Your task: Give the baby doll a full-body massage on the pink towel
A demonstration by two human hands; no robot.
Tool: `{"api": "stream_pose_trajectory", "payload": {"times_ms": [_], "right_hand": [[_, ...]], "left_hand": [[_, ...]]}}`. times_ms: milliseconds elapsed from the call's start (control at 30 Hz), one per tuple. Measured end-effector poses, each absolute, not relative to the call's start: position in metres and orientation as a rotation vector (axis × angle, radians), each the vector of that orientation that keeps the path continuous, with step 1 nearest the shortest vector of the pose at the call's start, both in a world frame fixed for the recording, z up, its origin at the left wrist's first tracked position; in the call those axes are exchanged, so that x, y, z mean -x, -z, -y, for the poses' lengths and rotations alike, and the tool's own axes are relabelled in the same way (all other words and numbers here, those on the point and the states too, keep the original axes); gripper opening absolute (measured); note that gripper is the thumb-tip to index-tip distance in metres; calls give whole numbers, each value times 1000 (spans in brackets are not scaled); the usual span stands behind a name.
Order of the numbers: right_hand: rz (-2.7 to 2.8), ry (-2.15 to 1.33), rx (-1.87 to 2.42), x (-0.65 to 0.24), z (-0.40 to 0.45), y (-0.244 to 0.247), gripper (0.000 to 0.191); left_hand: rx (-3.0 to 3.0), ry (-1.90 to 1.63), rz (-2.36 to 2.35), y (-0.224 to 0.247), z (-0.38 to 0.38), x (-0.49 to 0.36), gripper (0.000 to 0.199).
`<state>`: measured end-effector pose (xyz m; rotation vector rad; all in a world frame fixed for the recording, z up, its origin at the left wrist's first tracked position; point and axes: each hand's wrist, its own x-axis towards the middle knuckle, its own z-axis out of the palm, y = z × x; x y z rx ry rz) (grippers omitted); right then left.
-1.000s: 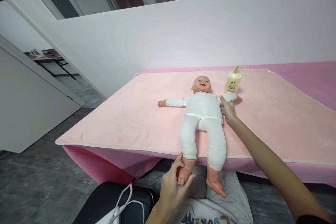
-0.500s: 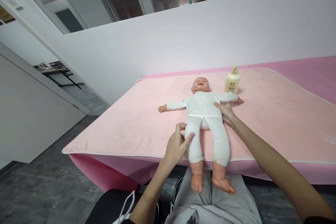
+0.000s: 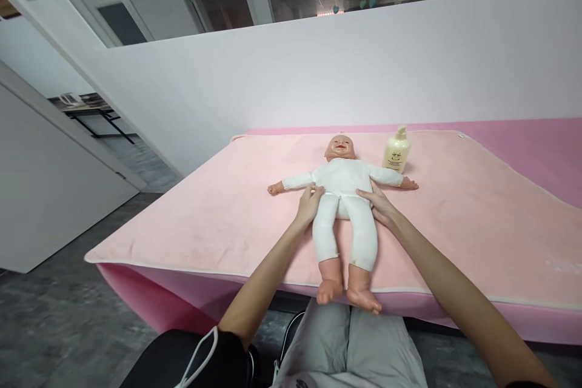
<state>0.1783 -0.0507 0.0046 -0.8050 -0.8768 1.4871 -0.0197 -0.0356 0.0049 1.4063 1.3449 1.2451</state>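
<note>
The doll (image 3: pixel 343 177) is laid on its back on the pale pink blanket (image 3: pixel 204 212), its head turned toward the white wall (image 3: pixel 386 66) and its arms spread wide. Its feet are extended over the near edge of the blanket, above the grey trousers (image 3: pixel 318 330).

The doll is held at the waist from both sides. By the left hand (image 3: pixel 308 205) one side is gripped, the fingers partly curled against it; by the right hand (image 3: pixel 382 205) the other is gripped, the thumb laid on the front and the fingers curved around the side. How far the fingers are tucked beneath cannot be told.

The pump bottle (image 3: pixel 396 153) is stood upright near the doll's head, just beyond the arm on the right. The tabletop (image 3: pixel 541 157) is covered in darker pink beneath the blanket.
</note>
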Motion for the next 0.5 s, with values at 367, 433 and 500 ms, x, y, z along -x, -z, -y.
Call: {"api": "stream_pose_trajectory", "payload": {"times_ms": [367,433,500], "right_hand": [[774,-1418,884,-170,54,-2,62],[776,-1427,883,-169,54,-3,62],[778,-1426,891,-169,54,-4,62]], "left_hand": [[-707,-1183,-1131,-14,-18,38,22],[-536,-1241,-1006,-15,-18,42,15],[-460,-1334,-959,-13,-19,41,9]]}}
